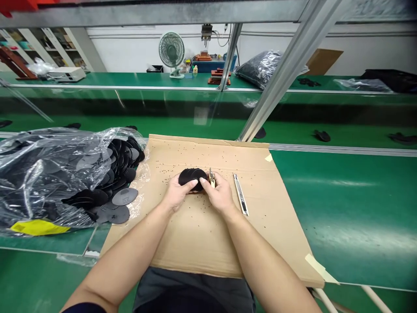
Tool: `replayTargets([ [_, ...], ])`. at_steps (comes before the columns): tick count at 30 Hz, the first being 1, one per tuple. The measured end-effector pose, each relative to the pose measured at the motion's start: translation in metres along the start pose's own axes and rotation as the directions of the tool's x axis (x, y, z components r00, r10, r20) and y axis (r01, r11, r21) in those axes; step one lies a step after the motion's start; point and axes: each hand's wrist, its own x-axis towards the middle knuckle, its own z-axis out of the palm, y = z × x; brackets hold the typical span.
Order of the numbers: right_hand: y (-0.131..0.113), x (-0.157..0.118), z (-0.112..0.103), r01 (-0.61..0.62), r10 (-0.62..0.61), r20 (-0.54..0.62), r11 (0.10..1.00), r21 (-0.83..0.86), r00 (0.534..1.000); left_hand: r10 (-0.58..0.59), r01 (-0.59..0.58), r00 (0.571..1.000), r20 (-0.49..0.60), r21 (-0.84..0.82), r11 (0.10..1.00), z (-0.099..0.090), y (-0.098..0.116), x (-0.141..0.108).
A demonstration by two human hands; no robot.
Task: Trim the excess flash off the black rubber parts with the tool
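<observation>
The long green workbench (342, 217) takes up pretty much the whole view, with a second green bench (97, 80) running along the far side behind some slanted aluminium frame rails (276, 78). On the near bench there's a big flat sheet of brown cardboard (202, 243) used as a work mat, dotted all over with tiny black specks.

Left of the cardboard sits a big clear plastic bag (48, 174) stuffed with flat black round discs, and a bunch of loose black discs (117, 204) have spilled out of its mouth toward the cardboard's left edge. There's a yellow label (37, 227) at the near side of the bag.

On the far bench: a small green desk fan (171, 52), a white boxy device (67, 74) off to the left, and a dark bag of parts (260, 67) to the right.

In the middle of the cardboard, the left hand (177, 193) is closed around a small stack of black round discs (192, 178), gripping it from the left side. The right hand (220, 193) is pinching the stack's right edge and also seems to be holding a small metal tool (211, 177) sticking up by the fingers; can't make out exactly what it is.

Just right of the right hand, a slim silver utility knife (241, 194) lies flat on the cardboard, not touched by anything.
</observation>
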Motion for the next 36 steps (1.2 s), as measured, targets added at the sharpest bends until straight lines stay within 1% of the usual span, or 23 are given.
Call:
replayTargets([
  [2, 0.002, 0.001, -0.001, -0.014, 0.011, 0.057, 0.999, 0.046, 0.998, -0.005, 0.005, 1.000, 0.007, -0.010, 1.000, 0.000, 0.001, -0.001],
  [5, 0.001, 0.001, -0.005, -0.053, 0.041, 0.132, 0.995, 0.090, 0.990, 0.024, -0.023, 0.999, 0.024, -0.036, 0.999, 0.001, 0.003, -0.002],
  [9, -0.006, 0.002, -0.009, -0.093, 0.081, 0.194, 0.994, 0.052, 0.978, 0.041, -0.040, 0.997, 0.060, -0.028, 0.999, 0.001, 0.004, -0.003],
  [13, -0.012, 0.002, -0.010, -0.103, 0.088, 0.194, 0.992, 0.072, 0.977, 0.033, -0.032, 0.994, 0.105, -0.009, 0.999, 0.001, 0.004, -0.004],
  [18, -0.011, 0.001, -0.010, -0.014, -0.001, 0.158, 0.996, 0.093, 0.987, 0.018, -0.016, 0.989, 0.150, -0.009, 1.000, 0.000, 0.004, -0.005],
  [22, -0.006, 0.001, -0.009, -0.006, -0.010, 0.151, 0.994, 0.106, 0.988, 0.003, -0.001, 0.985, 0.170, -0.014, 1.000, 0.000, 0.003, -0.005],
  [26, -0.004, 0.001, -0.007, -0.006, -0.006, 0.118, 0.995, 0.100, 0.993, -0.004, 0.007, 0.986, 0.165, -0.018, 1.000, 0.000, 0.003, -0.004],
  [29, -0.008, -0.003, -0.003, 0.005, -0.008, 0.077, 0.999, 0.050, 0.997, -0.053, 0.060, 0.993, 0.108, -0.068, 0.996, 0.000, 0.006, -0.002],
  [30, -0.010, -0.004, -0.002, 0.023, -0.028, 0.084, 0.998, 0.058, 0.996, -0.090, 0.097, 0.993, 0.077, -0.088, 0.991, 0.000, 0.006, -0.001],
  [32, -0.013, -0.007, 0.000, 0.095, -0.107, 0.122, 0.991, 0.099, 0.987, -0.172, 0.176, 0.984, 0.038, -0.128, 0.976, -0.002, 0.008, 0.001],
  [34, -0.015, -0.009, 0.000, 0.211, -0.223, 0.128, 0.972, 0.102, 0.966, -0.220, 0.227, 0.974, 0.058, -0.160, 0.961, -0.004, 0.008, 0.002],
  [36, -0.015, -0.009, 0.001, 0.336, -0.338, 0.091, 0.941, 0.038, 0.937, -0.232, 0.249, 0.966, 0.111, -0.180, 0.952, -0.005, 0.008, 0.001],
])
